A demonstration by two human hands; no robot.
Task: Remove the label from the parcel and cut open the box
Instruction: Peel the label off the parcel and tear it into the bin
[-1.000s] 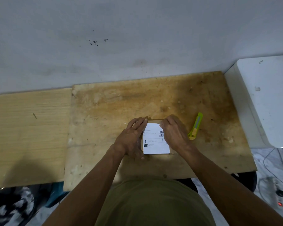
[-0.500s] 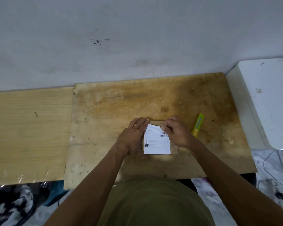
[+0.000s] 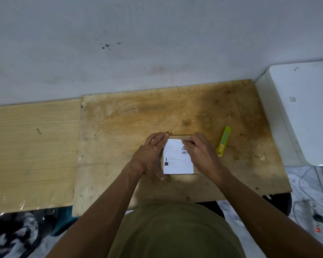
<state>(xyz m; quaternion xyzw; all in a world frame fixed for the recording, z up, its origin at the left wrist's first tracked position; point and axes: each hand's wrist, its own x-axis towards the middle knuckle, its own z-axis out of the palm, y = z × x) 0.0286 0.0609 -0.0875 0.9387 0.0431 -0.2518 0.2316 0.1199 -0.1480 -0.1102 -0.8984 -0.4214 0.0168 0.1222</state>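
A small brown cardboard parcel (image 3: 179, 137) lies on the stained plywood board (image 3: 138, 118), near its front middle. A white shipping label (image 3: 175, 164) with barcodes covers the parcel's top. My left hand (image 3: 149, 155) rests flat against the parcel's left side, fingers pointing away from me. My right hand (image 3: 201, 153) lies over the label's right part, its fingertips pinching the label's far right corner, which looks slightly lifted. A yellow-green utility knife (image 3: 224, 140) lies on the board just right of my right hand, untouched.
A pale wooden panel (image 3: 32, 151) adjoins the board on the left. A white appliance (image 3: 302, 108) stands at the right edge. A grey wall runs behind. Cables and a power strip (image 3: 315, 220) lie on the floor at lower right.
My right hand has shifted from covering the label's right edge to picking at its far right corner. The left hand stays beside the parcel.
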